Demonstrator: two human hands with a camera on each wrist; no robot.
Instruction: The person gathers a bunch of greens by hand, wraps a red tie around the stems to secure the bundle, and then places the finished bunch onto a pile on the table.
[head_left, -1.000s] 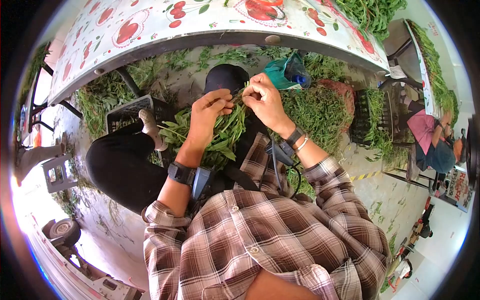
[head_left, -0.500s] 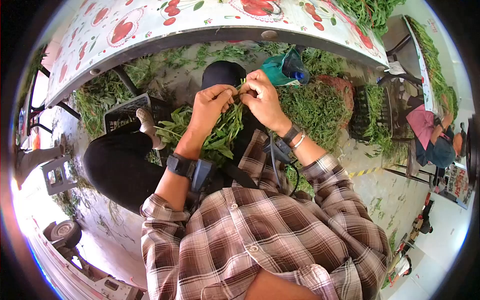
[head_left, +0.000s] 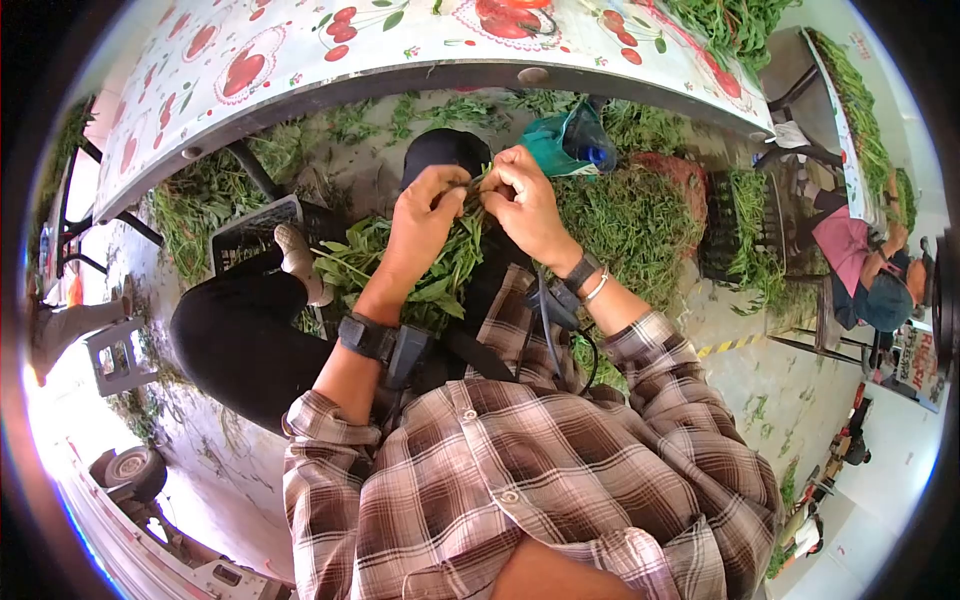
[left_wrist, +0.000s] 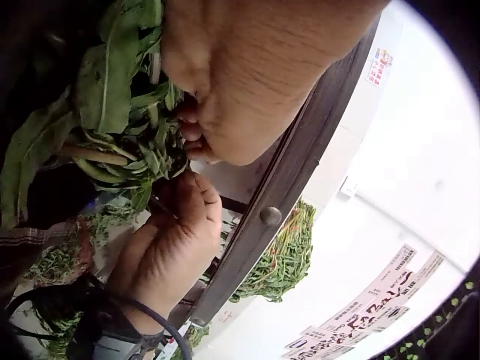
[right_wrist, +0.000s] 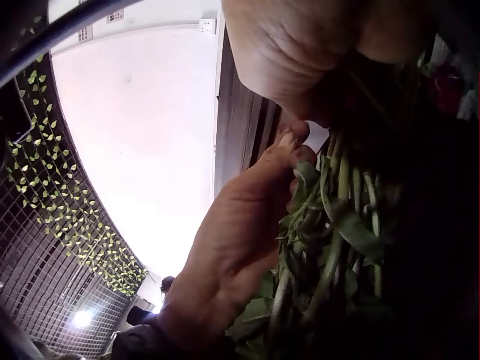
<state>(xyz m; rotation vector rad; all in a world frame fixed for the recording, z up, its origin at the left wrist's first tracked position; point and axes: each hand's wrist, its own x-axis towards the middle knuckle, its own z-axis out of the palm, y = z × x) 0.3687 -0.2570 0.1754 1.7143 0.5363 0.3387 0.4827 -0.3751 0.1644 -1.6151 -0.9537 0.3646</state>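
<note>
A bunch of leafy green stems (head_left: pixel 430 275) lies over the person's lap, its stem ends rising between both hands. The left hand (head_left: pixel 422 222) pinches at the stems from the left, thumb against curled fingers. Close beside it, the right hand (head_left: pixel 527 205) pinches the stem ends with thumb and fingers. In the left wrist view the leaves (left_wrist: pixel 112 82) hang beside the left hand (left_wrist: pixel 251 75), and the right hand (left_wrist: pixel 169 244) meets it at the stems. The right wrist view shows the stems (right_wrist: pixel 337 225) below the fingertips, which are partly hidden in shadow.
A table with a cherry-patterned cover (head_left: pixel 390 45) stands ahead. Black crates (head_left: pixel 270 228) sit at both sides. Cut greens (head_left: pixel 630 225) and a teal bag (head_left: pixel 550 143) lie on the floor to the right. Another person (head_left: pixel 868 265) sits at far right.
Both hands stay together at the stem ends, with small finger shifts. The left hand's fingers have moved slightly, and the view has shifted a little.
</note>
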